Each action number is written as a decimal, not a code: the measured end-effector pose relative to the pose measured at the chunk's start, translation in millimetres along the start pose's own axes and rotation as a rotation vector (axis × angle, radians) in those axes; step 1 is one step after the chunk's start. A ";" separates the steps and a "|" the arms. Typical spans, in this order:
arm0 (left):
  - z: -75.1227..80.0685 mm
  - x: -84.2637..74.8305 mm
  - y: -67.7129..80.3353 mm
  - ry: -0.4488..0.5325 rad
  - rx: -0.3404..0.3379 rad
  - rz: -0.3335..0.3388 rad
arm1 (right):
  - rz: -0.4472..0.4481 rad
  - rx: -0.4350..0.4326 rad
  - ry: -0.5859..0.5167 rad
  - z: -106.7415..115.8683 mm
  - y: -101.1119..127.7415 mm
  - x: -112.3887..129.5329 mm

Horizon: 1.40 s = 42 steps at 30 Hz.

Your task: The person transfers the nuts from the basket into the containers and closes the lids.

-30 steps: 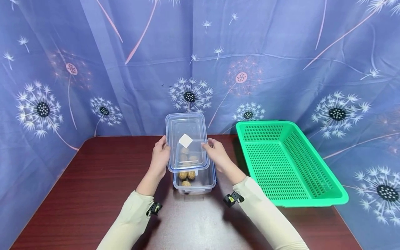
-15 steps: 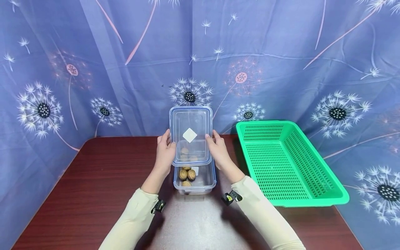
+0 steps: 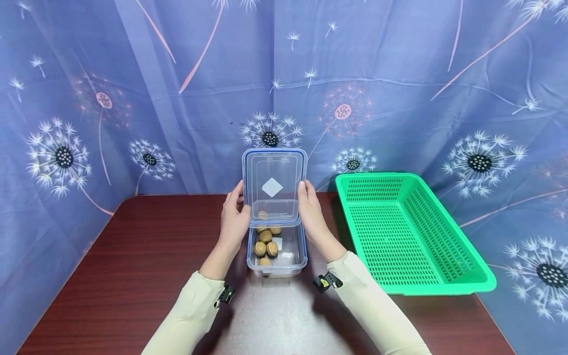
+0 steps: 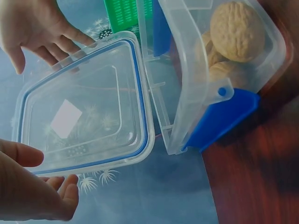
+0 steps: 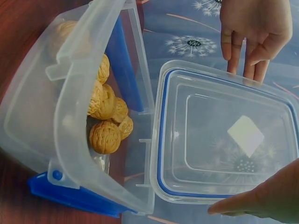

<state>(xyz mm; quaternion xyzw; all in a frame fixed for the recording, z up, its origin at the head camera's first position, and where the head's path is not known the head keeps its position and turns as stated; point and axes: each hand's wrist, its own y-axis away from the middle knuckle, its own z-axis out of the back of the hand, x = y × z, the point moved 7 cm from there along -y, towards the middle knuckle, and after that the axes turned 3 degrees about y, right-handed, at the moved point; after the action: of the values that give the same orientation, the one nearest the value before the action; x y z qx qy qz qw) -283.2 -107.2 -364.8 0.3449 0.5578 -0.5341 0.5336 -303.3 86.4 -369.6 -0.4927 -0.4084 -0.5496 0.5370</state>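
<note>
My left hand (image 3: 233, 217) holds the left edge of a clear plastic lid (image 3: 257, 167) with a blue seal, thumb in front and fingers behind in the left wrist view. At the opposite edge, my right hand (image 3: 312, 214) holds the lid, its thumb along the side. The lid is tilted steeply and raised over the far part of a clear food container (image 3: 290, 259), which sits on the table. Several walnuts (image 3: 260, 248) lie along the container's left side. Blue clips (image 4: 224, 119) hang at the container's side in the wrist views. A white square label (image 3: 272, 187) shows on the lid.
To the right stands a large green perforated basket (image 3: 395, 236) on the dark red wooden table (image 3: 146, 266). A blue dandelion-print curtain (image 3: 199, 123) hangs right behind the table. Each sleeve carries a black wrist strap (image 3: 328, 281).
Both hands have raised the lid, tipped it more upright and shifted it slightly right. More walnuts in the container are uncovered. The container and basket have stayed in place.
</note>
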 end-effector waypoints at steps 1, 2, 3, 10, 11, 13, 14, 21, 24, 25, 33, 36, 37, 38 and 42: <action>0.1 -0.2 0.4 0.004 0.002 0.001 | 0.002 0.000 -0.005 0.5 0.1 -0.4; 0.0 0.1 0.8 0.011 0.005 0.005 | 0.004 0.000 -0.012 0.9 0.1 -0.8; -0.2 0.8 1.0 0.023 0.011 0.010 | 0.007 0.000 -0.022 1.3 0.1 -1.3; -1.2 6.2 3.3 0.136 0.035 0.069 | 0.062 0.035 -0.185 0.5 -0.5 -2.0; -1.4 7.2 3.3 0.160 0.035 0.076 | 0.073 0.047 -0.227 0.0 -0.6 -1.6; -1.7 9.0 3.0 0.209 0.035 0.084 | 0.086 0.072 -0.316 -0.9 -0.6 -1.2; -1.5 10.2 2.8 0.232 0.031 0.086 | 0.088 0.084 -0.356 -1.3 -0.7 -1.2; 1.7 13.5 2.4 0.279 -0.005 0.065 | 0.062 0.132 -0.476 -1.3 -0.1 -4.7; 2.9 13.3 3.0 0.300 -0.017 0.060 | 0.052 0.147 -0.479 -0.8 0.1 -6.2; 3.1 13.3 3.2 0.311 -0.020 0.061 | 0.048 0.153 -0.482 -0.6 0.1 -6.5; 4.7 15.1 5.2 0.366 -0.036 0.074 | 0.003 0.209 -0.468 0.1 1.4 -8.8; 5.7 15.0 5.7 0.394 -0.050 0.068 | -0.042 0.240 -0.485 -0.6 3.1 -11.6; 6.2 15.1 5.8 0.408 -0.055 0.072 | -0.055 0.245 -0.486 -0.6 3.4 -12.7; 6.3 15.6 6.1 0.416 -0.057 0.074 | -0.067 0.247 -0.488 -0.3 3.6 -13.7; 6.6 18.1 6.6 0.448 -0.055 0.090 | -0.111 0.214 -0.494 1.9 2.5 -18.5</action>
<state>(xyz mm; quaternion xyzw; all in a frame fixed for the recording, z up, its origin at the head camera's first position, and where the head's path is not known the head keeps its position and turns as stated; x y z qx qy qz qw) -278.8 -115.7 -382.9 0.4648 0.6608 -0.4041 0.4290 -301.7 91.6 -387.6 -0.5292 -0.6090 -0.3950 0.4394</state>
